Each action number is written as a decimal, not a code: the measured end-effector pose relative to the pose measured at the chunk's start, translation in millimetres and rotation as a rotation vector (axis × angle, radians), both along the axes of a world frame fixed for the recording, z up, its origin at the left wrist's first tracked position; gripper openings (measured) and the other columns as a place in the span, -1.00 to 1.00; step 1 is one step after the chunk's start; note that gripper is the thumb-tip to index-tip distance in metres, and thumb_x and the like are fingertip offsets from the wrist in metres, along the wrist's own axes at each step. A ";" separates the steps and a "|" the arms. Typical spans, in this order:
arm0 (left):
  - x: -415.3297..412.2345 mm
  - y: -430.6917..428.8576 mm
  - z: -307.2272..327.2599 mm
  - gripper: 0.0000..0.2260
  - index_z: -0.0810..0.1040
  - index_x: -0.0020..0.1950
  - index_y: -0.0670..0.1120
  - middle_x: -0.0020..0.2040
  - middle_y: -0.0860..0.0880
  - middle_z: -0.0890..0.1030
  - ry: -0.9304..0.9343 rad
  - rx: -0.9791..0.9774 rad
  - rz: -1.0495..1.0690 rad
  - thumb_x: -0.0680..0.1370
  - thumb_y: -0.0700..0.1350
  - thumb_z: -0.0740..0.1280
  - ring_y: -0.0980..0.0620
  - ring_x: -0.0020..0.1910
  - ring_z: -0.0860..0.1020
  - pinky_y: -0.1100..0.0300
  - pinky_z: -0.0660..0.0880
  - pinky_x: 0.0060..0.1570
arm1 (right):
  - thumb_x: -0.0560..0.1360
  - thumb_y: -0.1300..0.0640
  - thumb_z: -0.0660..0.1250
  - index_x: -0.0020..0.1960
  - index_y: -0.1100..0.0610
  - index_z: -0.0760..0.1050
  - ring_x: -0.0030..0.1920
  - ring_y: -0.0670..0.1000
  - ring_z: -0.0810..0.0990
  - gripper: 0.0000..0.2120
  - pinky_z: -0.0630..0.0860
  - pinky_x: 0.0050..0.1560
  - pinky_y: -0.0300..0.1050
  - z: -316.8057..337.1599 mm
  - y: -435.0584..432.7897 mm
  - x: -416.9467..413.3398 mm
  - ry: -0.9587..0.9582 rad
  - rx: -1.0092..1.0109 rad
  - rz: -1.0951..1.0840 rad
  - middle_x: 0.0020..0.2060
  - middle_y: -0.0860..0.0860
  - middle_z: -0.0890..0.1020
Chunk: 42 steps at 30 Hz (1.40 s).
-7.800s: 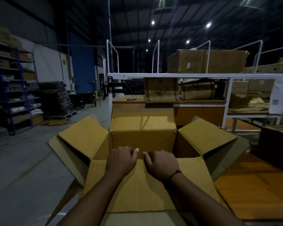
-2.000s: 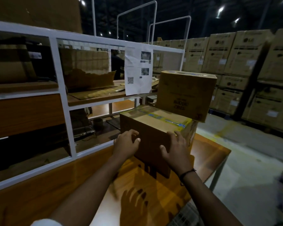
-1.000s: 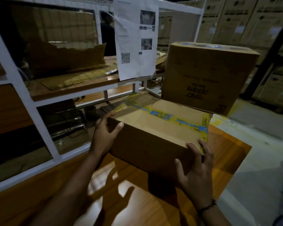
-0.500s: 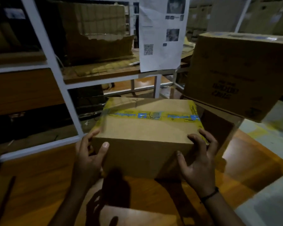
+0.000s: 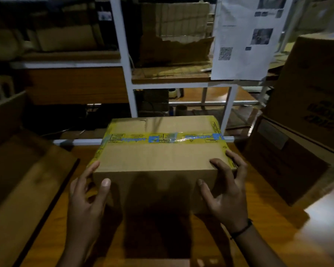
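A sealed brown cardboard box [image 5: 158,157], taped across the top with yellow and blue tape, sits squarely in front of me on the orange wooden table [image 5: 258,218]. My left hand [image 5: 85,201] grips its near left corner, thumb on the front face and fingers round the side. My right hand [image 5: 226,191] grips the near right corner, thumb on the front face and fingers curled over the top edge and side.
Two stacked cardboard boxes [image 5: 307,116] stand at the right. An open cardboard carton [image 5: 17,170] lies at the left. Behind the table rises a white metal shelf frame [image 5: 123,60] with torn cardboard on it and a hanging printed sheet [image 5: 245,39].
Both hands have drawn the taped box away from the stacked boxes toward me and turned it square to me. The view has dropped lower and closer.
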<state>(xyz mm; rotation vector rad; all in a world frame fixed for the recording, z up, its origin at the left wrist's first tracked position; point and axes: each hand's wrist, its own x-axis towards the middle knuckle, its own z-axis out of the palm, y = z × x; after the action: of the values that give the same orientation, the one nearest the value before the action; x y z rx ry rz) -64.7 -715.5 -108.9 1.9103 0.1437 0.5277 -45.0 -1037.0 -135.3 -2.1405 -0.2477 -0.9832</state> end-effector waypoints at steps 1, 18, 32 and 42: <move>-7.4 2.3 -2.5 -0.40 0.33 0.50 0.38 0.52 0.10 0.33 0.001 -0.002 0.020 0.45 0.37 0.28 -0.03 0.42 0.40 0.19 0.42 0.03 | 0.40 0.02 0.55 0.32 0.12 0.52 0.54 0.01 0.21 -0.47 0.25 0.45 -0.26 -1.7 3.8 -1.1 -0.007 -0.001 0.011 0.48 0.18 0.25; -29.4 12.3 -78.1 -0.24 0.10 0.55 0.39 0.57 0.11 0.24 0.078 0.117 -0.163 0.43 0.38 0.37 0.12 0.47 0.33 0.17 0.49 0.22 | 0.48 0.27 0.49 0.64 -0.19 0.09 0.57 -0.06 0.21 -0.08 0.53 0.31 0.23 -89.0 -2.4 -40.2 0.171 -0.023 0.059 0.60 0.16 0.05; 0.7 43.7 -3.7 -0.56 0.47 0.48 0.26 0.61 0.06 0.18 -0.105 0.209 -0.141 0.59 0.20 0.24 0.19 0.52 0.24 0.28 0.36 0.23 | 0.52 0.00 0.47 0.22 0.08 0.60 0.38 0.15 0.43 -0.69 0.58 0.17 0.23 10.2 27.7 -18.1 0.043 -0.079 -0.185 0.44 0.12 0.37; 33.4 60.9 -15.1 -0.52 0.38 0.50 0.36 0.58 0.00 0.33 0.011 0.264 -0.178 0.58 0.21 0.34 -0.07 0.51 0.36 -0.04 0.51 0.26 | 0.64 -0.12 0.27 0.37 0.07 0.55 0.48 0.02 0.36 -0.60 0.47 0.28 -0.16 -2.0 36.3 4.6 0.163 0.042 -0.046 0.51 0.03 0.35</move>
<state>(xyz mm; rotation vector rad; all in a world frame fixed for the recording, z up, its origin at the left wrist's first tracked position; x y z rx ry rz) -31.3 -654.6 -123.9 2.1583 -0.0929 0.4319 -40.4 -1000.7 -137.3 -2.1826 -0.0982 -0.8262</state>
